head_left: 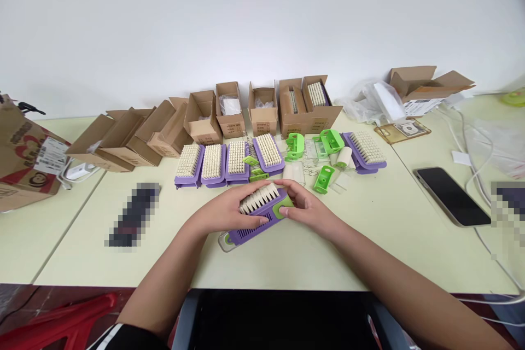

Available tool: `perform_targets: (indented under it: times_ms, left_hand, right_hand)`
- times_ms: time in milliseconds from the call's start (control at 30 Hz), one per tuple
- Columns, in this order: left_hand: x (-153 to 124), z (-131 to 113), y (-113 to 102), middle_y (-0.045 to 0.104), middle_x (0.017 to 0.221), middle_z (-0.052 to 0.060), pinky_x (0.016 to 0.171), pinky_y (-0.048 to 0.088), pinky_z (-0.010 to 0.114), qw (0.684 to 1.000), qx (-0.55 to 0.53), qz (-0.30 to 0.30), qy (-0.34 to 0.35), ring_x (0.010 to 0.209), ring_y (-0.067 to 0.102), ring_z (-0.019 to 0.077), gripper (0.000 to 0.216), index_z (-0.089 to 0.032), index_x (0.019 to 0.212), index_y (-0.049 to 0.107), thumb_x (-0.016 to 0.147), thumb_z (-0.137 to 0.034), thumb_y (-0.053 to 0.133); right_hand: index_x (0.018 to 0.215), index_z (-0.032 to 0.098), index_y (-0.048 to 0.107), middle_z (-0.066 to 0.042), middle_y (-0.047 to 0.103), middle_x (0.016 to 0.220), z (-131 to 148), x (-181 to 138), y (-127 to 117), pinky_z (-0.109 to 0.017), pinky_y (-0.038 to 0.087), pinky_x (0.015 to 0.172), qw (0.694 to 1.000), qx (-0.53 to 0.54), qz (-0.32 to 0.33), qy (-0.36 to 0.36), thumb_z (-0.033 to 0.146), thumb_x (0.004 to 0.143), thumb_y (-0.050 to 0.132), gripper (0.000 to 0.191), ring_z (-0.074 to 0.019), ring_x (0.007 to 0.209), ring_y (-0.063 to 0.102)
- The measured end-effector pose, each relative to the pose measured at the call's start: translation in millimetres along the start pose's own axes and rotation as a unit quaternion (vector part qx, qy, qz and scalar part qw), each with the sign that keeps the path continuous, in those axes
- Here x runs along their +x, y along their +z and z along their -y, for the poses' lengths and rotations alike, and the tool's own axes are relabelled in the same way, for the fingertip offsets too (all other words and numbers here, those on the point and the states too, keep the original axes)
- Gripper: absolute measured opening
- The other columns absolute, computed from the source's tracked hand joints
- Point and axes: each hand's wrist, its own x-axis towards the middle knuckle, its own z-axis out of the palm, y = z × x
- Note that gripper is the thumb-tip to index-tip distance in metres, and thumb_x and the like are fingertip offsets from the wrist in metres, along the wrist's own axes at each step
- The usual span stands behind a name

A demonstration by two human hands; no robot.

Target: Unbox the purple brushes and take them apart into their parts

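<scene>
A purple plastic scrub brush (251,235), judged light and stiff, is clasped tilted over the middle of the tabletop (311,268) by the left grip (223,210), curled over its side, and the right grip (305,209), closed around its green end (283,209); its plastic, not the bristles (258,198), would offer the firmest hold.

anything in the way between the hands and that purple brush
Nothing visible stands in the way: the left hand and right hand are already on the purple bristle brush, holding it from either side.

Bright, even light; wide-angle curvature bends the edges.
</scene>
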Motion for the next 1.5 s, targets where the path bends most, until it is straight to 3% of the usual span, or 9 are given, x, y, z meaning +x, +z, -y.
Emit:
perform_targets:
  times_ms: [200, 467, 800, 967, 1233, 1500]
  left_hand:
    - [3, -1, 3, 0.065, 0.16, 0.009, 0.1, 0.062, 0.042, 0.999, -0.036, -0.001, -0.007, 0.13, 0.071, 0.0362, 0.088, -0.035, 0.171, 0.048, 0.093, -0.053, 0.084]
    - [4, 4, 3, 0.068, 0.153, 0.008, 0.102, 0.06, 0.042, 0.999, -0.019, 0.016, -0.028, 0.127, 0.071, 0.034, 0.083, -0.035, 0.166, 0.055, 0.091, -0.055, 0.086]
    - [11, 8, 2, 0.07, 0.145, 0.009, 0.1, 0.059, 0.042, 0.994, -0.089, 0.064, -0.031, 0.125, 0.07, 0.0326, 0.085, -0.032, 0.168, 0.05, 0.093, -0.055, 0.085]
    - [8, 3, 6, 0.071, 0.141, 0.009, 0.101, 0.059, 0.043, 0.995, -0.081, 0.047, -0.036, 0.123, 0.07, 0.0318, 0.083, -0.032, 0.167, 0.051, 0.094, -0.056, 0.083]
    - [3, -3, 14, 0.065, 0.157, 0.01, 0.113, 0.055, 0.046, 0.995, -0.093, 0.013, -0.021, 0.138, 0.065, 0.0351, 0.082, -0.03, 0.167, 0.053, 0.094, -0.054, 0.083]
    - [10, 2, 11, 0.074, 0.131, 0.009, 0.092, 0.059, 0.039, 0.993, -0.111, 0.034, -0.033, 0.111, 0.071, 0.0286, 0.087, -0.028, 0.167, 0.052, 0.092, -0.058, 0.084]
  right_hand:
    - [0.146, 0.031, 0.06, -0.005, 0.069, 0.124, 6, 1, 0, -0.048, 0.051, 0.111, 0.999, 0.043, -0.016, 0.011, 0.047, 0.086, 0.09, 0.069, -0.0296, 0.125, 0.065]
    - [0.125, 0.026, 0.066, -0.002, 0.071, 0.103, 13, 1, -4, -0.043, 0.053, 0.098, 0.996, 0.054, 0.0, 0.068, 0.041, 0.079, 0.094, 0.056, -0.0261, 0.108, 0.068]
    - [0.115, 0.023, 0.07, -0.003, 0.074, 0.109, 14, 1, -8, -0.038, 0.054, 0.094, 0.993, 0.083, 0.0, 0.085, 0.039, 0.073, 0.098, 0.054, -0.0216, 0.099, 0.068]
    - [0.115, 0.023, 0.069, -0.002, 0.073, 0.108, 11, 2, -8, -0.039, 0.053, 0.092, 0.995, 0.068, -0.013, 0.076, 0.043, 0.072, 0.098, 0.056, -0.0216, 0.097, 0.067]
    - [0.112, 0.026, 0.066, -0.002, 0.073, 0.11, 15, -5, -3, -0.04, 0.052, 0.091, 0.997, 0.046, -0.04, 0.039, 0.048, 0.077, 0.095, 0.051, -0.0227, 0.097, 0.065]
    - [0.115, 0.023, 0.071, -0.002, 0.075, 0.103, 12, -3, -9, -0.039, 0.051, 0.095, 0.995, 0.069, -0.031, 0.065, 0.046, 0.077, 0.097, 0.052, -0.0209, 0.094, 0.067]
